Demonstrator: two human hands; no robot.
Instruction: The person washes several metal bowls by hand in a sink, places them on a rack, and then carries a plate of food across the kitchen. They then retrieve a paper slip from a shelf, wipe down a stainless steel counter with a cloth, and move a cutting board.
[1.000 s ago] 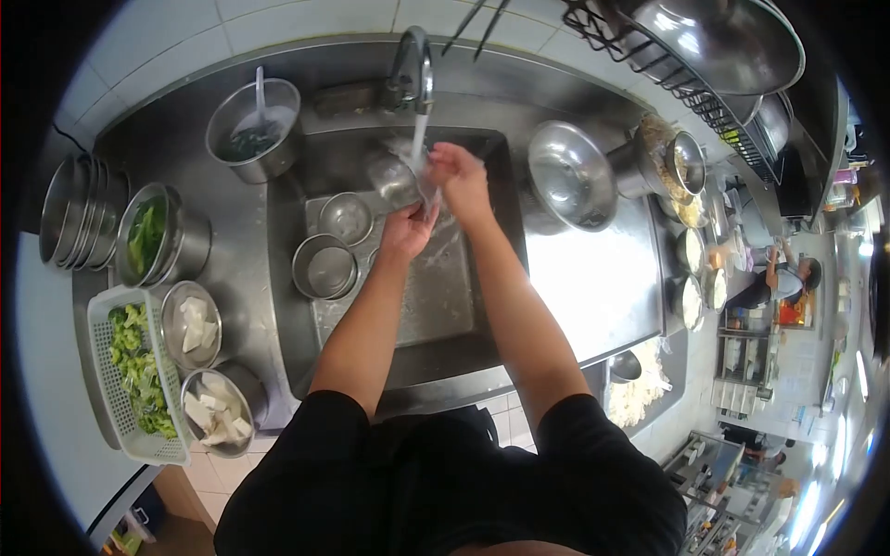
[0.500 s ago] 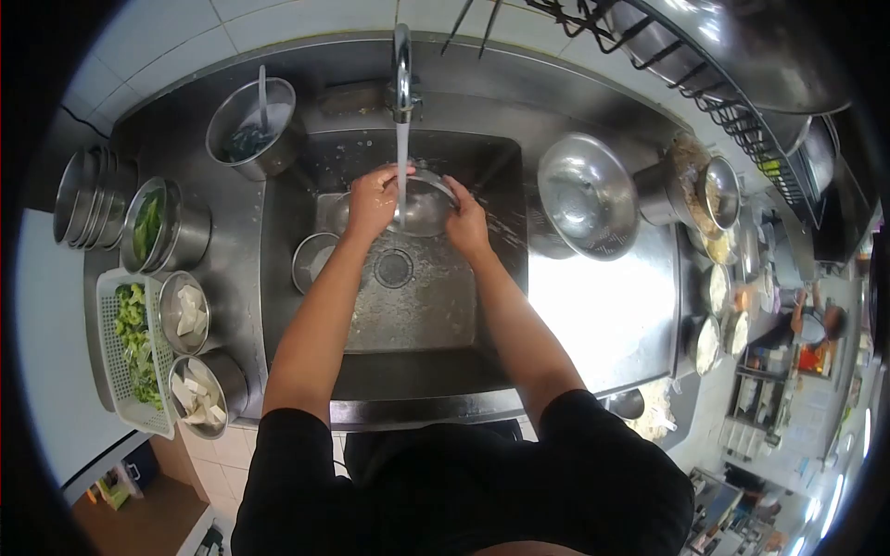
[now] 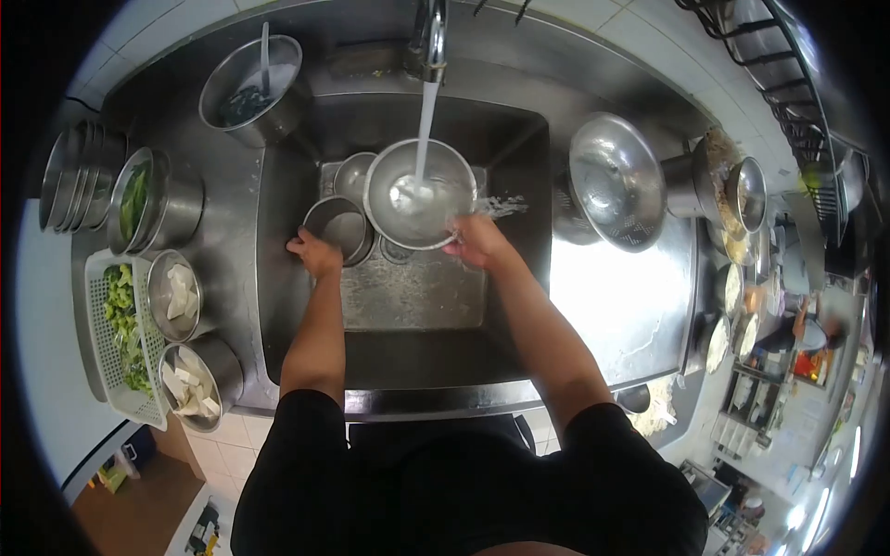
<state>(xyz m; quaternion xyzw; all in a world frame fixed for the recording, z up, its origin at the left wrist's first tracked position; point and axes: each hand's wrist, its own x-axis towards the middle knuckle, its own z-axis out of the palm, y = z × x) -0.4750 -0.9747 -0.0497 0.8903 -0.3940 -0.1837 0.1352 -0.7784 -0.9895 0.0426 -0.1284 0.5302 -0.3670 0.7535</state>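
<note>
A round metal bowl [image 3: 387, 219] catches the running water [image 3: 426, 125] from the tap [image 3: 433, 46]. My right hand [image 3: 478, 243] grips its rim at the lower right, and water splashes out to the right. To the left, my left hand [image 3: 317, 253] has its fingers on the rim of a smaller metal pot [image 3: 324, 221], with a pale layer visible at the bottom. Both vessels are inside the steel sink [image 3: 417, 301]. Another small metal bowl [image 3: 350, 176] lies behind the pot, partly covered by the larger bowl.
On the right stands a perforated metal colander [image 3: 619, 181]. Left of the sink are a pot [image 3: 289, 88] with a utensil, stacked pots [image 3: 60, 190], containers of white chunks [image 3: 193, 385], and a white basket [image 3: 158, 394] of broccoli. A person [image 3: 808, 329] appears far right.
The bowl has turned with its opening upward under the stream. My left hand has left it and moved left to the small pot. My right hand stays on the bowl.
</note>
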